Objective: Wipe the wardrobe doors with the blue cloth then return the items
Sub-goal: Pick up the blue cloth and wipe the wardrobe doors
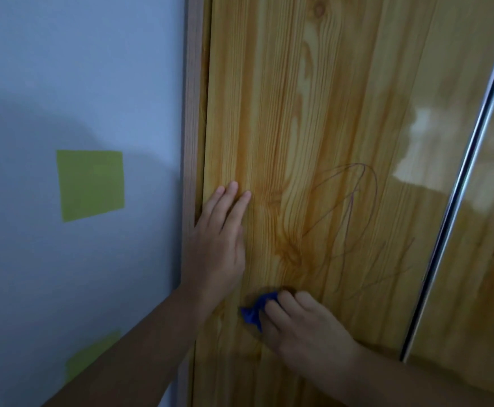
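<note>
Left hand [219, 245] is lying flat on the door [313, 127], fingers [234, 189] straight and together, pointing up, palm against the wood near the door's left edge. Grip fully open, nothing in it.

Right hand [304, 327] is pressing the cloth [254, 311] against the same door, lower down and just right of the left hand. Fingers curled over the cloth, grip closed on it; most of the cloth is hidden under the fingers, only a bunched blue wad is sticking out to the left of the fingertips. Cloth is touching the wood.

Scribble [354, 224] is showing on the door: thin dark looping lines, above and right of the right hand, well right of the left hand. Cloth is sitting below-left of the scribble, apart from most of it; can't tell whether it's reaching the lowest strokes.

Door is glossy pine-grain, reflecting a bright patch at the upper right. Metal strip [463, 183] is running diagonally down the right side, separating this door from the next panel.

Frame [191, 113] is bordering the door on the left. Wall [78, 69] beyond it is pale blue, carrying a green square [90, 185] and a second green patch [93, 356] lower, partly behind the left forearm.
</note>
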### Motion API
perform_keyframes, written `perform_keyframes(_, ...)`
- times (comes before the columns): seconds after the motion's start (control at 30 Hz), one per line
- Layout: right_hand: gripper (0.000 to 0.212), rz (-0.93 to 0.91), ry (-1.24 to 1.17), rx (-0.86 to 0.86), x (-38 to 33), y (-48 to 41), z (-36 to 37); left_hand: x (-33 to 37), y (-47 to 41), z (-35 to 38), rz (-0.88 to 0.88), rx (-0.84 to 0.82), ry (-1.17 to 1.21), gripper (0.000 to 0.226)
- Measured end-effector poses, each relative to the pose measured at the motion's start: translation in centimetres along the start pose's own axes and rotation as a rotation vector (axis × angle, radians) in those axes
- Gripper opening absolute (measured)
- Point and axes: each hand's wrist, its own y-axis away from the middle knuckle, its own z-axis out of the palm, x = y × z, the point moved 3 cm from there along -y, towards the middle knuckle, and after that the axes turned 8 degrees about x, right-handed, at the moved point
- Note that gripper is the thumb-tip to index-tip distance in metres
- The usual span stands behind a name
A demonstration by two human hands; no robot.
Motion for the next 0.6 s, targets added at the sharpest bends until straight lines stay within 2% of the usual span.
perform_keyframes(0.07,0.010,-0.024,0.011,-0.048,2.0,-1.0,-1.8,-0.1,-0.1,0.0,-0.007,0.000,0.007,0.057)
perform_keyframes(0.13,0.027,0.006,0.036,-0.082,5.6,-2.8,-4.0,-0.2,0.0,0.0,-0.011,-0.003,0.000,0.058)
perform_keyframes(0.2,0.039,0.093,0.111,-0.022,10.2,-5.0,-7.0,-0.3,0.1,0.1,-0.012,-0.006,0.002,0.059)
perform_keyframes(0.33,0.027,0.165,0.298,0.109,17.9,-8.8,-12.5,-0.2,0.1,0.3,-0.038,-0.011,0.020,0.054)
perform_keyframes(0.43,0.034,0.266,0.361,0.186,22.3,-10.5,-15.7,-0.4,0.1,0.5,-0.044,-0.013,0.028,0.054)
perform_keyframes(0.6,0.031,0.341,0.326,0.240,23.3,-10.5,-16.5,-0.4,0.3,0.9,-0.034,-0.006,-0.004,0.057)
